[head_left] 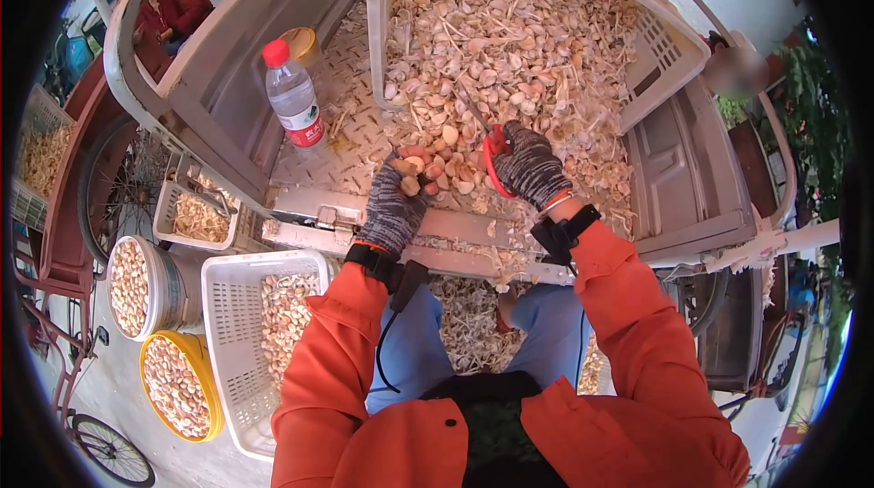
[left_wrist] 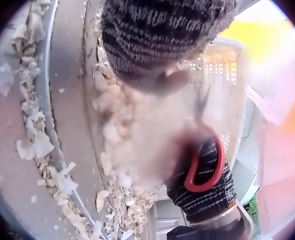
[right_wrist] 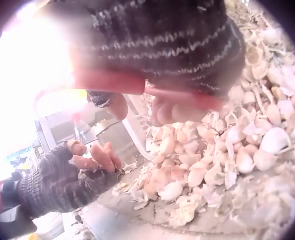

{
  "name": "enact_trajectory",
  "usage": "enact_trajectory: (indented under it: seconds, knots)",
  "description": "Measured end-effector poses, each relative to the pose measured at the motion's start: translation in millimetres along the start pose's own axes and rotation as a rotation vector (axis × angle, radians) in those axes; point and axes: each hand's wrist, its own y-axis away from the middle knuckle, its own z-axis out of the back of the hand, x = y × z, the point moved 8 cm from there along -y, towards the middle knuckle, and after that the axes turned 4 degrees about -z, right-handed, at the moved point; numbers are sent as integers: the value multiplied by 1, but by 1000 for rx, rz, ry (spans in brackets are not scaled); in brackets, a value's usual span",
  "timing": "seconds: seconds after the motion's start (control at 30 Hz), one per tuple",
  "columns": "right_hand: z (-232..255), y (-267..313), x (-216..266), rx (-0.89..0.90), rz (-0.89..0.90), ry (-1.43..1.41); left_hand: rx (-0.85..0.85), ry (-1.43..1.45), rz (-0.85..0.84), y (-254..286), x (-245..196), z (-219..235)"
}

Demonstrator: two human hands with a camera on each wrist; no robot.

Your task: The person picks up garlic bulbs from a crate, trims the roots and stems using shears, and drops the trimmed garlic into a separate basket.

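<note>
My right hand (head_left: 533, 165), in a dark striped glove with bare fingertips, grips red-handled scissors (head_left: 494, 160). Their dark blades point away over the garlic heap (head_left: 510, 60). In the left wrist view a red handle loop (left_wrist: 220, 165) curves round in front of that glove. My left hand (head_left: 396, 210), gloved alike, is at the heap's near edge beside several garlic bulbs (head_left: 451, 136). Its bare fingers (right_wrist: 105, 156) are bent in the right wrist view, with the glove (right_wrist: 62, 182) below them. I cannot tell whether a bulb is between them. Pale blur fills much of the left wrist view.
The heap spills from a tipped white crate (head_left: 378, 24) onto a metal cart bed. A red-capped bottle (head_left: 293, 96) stands left. Below left are a white bucket (head_left: 173, 288), a yellow bucket (head_left: 208, 379) and a white basket (head_left: 223, 342) of garlic. A person (head_left: 177, 5) sits beyond.
</note>
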Motion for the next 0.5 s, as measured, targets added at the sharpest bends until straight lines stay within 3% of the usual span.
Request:
enact_trajectory:
  seconds: [0.1,0.17,0.2,0.27,0.33,0.4,0.43,0.47,0.5]
  knots:
    - [-8,-23,23,-35,126,-219,38,-359,72,-27,-11,-1]
    - [-33,-40,42,-86,341,47,18,-391,9,-32,-11,7]
    - [-45,-47,41,-83,346,47,4,-425,-58,-31,-16,6]
    - [-61,-54,46,-101,382,138,-68,-475,-23,-24,-15,14]
    - [-62,-55,50,-98,376,197,-129,-429,-9,-18,-12,23]
    - [-50,-54,50,39,213,118,-142,-430,1,-17,-12,23]
    - [-46,-54,47,106,103,23,-90,-435,5,-20,-10,18]
    - [-52,-58,33,101,107,27,-39,-439,10,-22,-7,14]
    - [-67,-65,6,84,101,-194,3,-406,28,-22,-1,9]
